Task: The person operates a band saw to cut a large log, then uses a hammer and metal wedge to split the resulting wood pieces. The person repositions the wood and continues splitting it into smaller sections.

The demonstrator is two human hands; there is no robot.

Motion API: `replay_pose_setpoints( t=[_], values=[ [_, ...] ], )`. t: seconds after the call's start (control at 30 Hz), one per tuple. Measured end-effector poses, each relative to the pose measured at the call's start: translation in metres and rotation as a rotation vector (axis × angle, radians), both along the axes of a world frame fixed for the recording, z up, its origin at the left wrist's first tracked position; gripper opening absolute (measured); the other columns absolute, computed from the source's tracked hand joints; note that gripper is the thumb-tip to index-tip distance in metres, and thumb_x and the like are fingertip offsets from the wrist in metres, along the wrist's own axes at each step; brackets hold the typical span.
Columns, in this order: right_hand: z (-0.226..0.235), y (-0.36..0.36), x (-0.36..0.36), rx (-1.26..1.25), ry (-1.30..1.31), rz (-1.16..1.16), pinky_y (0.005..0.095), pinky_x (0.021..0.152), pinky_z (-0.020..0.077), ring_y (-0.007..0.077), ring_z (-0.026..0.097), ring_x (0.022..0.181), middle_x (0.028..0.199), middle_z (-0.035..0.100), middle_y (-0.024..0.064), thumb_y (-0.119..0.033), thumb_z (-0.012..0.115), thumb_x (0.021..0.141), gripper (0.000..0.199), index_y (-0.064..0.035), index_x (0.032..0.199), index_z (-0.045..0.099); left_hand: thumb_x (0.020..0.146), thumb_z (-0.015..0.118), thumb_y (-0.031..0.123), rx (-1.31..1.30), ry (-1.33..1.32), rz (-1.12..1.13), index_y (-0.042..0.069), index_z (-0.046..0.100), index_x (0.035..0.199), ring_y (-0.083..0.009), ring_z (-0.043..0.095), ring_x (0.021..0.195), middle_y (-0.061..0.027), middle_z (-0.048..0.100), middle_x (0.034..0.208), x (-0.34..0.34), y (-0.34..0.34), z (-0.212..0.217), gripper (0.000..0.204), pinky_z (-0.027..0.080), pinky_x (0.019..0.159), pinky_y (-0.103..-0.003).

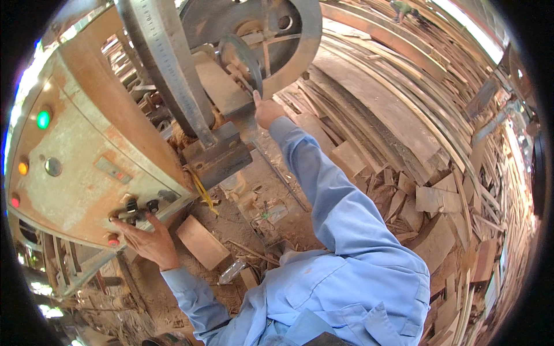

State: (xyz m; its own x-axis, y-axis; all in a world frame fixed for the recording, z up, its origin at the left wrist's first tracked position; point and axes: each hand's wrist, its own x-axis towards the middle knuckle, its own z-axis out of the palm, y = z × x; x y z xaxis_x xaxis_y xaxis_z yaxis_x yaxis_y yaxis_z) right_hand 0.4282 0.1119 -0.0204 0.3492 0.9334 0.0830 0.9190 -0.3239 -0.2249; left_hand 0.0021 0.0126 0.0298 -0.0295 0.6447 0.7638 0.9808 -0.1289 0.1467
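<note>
Evidently two things are in hand: a control panel (81,173) and a slanted handwheel (251,64). The control panel stands at the left, its pale greenish-cream face scuffed and stained with rusty brown dust. Down its left side run three lamps: one green lamp (43,120), brightly lit, one amber lamp (23,168) and one red lamp (15,200). One round, dark-glassed dial (53,166) sits beside them; near the lower edge are one red button (113,239) and at least two black knobs (132,205), with the rest of that cluster partly covered by fingers. The left hand (147,239) reaches over this cluster, thumb and fingers spread apart. The handwheel, single and thin-rimmed, is dark grey and stands at the top centre, in front of one large, dusty wheel (309,57). The right hand (269,109) is at its lower rim, index finger extended along it; whether the other fingers are clamped on it, I cannot tell. One upright metal post (164,57) with a printed scale rises between panel and handwheel. On the floor below lie one reddish wooden block (202,242) and one clear plastic bottle (232,271).
</note>
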Motion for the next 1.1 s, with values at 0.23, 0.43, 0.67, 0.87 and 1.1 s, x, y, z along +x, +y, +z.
replay_pose_setpoints(
  t=[0.23, 0.43, 0.67, 0.87, 1.1],
  values=[
    [0.011, -0.005, -0.007, 0.01, 0.028, -0.018, 0.0495, 0.079, 0.0511, 0.0401, 0.066, 0.088, 0.096, 0.067, 0.0264, -0.013, 0.045, 0.086, 0.064, -0.0046, 0.147, 0.029, 0.094, 0.057, 0.024, -0.038, -0.053, -0.011, -0.007, 0.017, 0.147, -0.0428, 0.046, 0.127, -0.0308, 0.037, 0.143, -0.002, -0.003, 0.006, 0.073, 0.04, 0.104, -0.046],
    [0.01, -0.003, -0.005, 0.011, -0.005, -0.022, 0.0479, 0.079, 0.0523, 0.0369, 0.068, 0.089, 0.098, 0.069, 0.0223, -0.013, 0.044, 0.088, 0.063, -0.0054, 0.148, 0.028, 0.094, 0.056, 0.023, -0.055, -0.076, -0.009, -0.007, 0.018, 0.147, -0.0418, 0.047, 0.126, -0.0305, 0.037, 0.144, -0.002, -0.003, 0.008, 0.072, 0.041, 0.103, -0.046],
    [0.007, -0.002, -0.004, 0.049, -0.023, -0.024, 0.048, 0.078, 0.0526, 0.0378, 0.067, 0.09, 0.099, 0.068, 0.0235, -0.013, 0.044, 0.088, 0.062, -0.0056, 0.147, 0.03, 0.094, 0.056, 0.022, -0.048, -0.062, -0.039, -0.004, 0.016, 0.148, -0.0415, 0.049, 0.124, -0.0288, 0.038, 0.144, -0.008, -0.002, 0.005, 0.072, 0.042, 0.102, -0.046],
    [0.009, -0.003, -0.004, 0.066, 0.0, -0.046, 0.0502, 0.08, 0.0499, 0.0404, 0.065, 0.091, 0.099, 0.067, 0.0253, -0.022, 0.049, 0.088, 0.061, -0.0083, 0.146, 0.034, 0.094, 0.056, 0.02, -0.031, -0.063, -0.036, -0.003, 0.012, 0.15, -0.0365, 0.048, 0.128, -0.0264, 0.037, 0.146, -0.011, -0.002, 0.004, 0.075, 0.037, 0.106, -0.045],
    [0.012, -0.005, -0.005, 0.059, -0.063, 0.0, 0.0496, 0.081, 0.0515, 0.0391, 0.067, 0.091, 0.099, 0.068, 0.0249, -0.013, 0.041, 0.088, 0.059, -0.0043, 0.146, 0.031, 0.091, 0.059, 0.016, -0.001, -0.097, -0.075, -0.005, 0.012, 0.149, -0.037, 0.048, 0.128, -0.0269, 0.038, 0.145, -0.012, -0.001, 0.002, 0.077, 0.037, 0.106, -0.045]
  ],
)
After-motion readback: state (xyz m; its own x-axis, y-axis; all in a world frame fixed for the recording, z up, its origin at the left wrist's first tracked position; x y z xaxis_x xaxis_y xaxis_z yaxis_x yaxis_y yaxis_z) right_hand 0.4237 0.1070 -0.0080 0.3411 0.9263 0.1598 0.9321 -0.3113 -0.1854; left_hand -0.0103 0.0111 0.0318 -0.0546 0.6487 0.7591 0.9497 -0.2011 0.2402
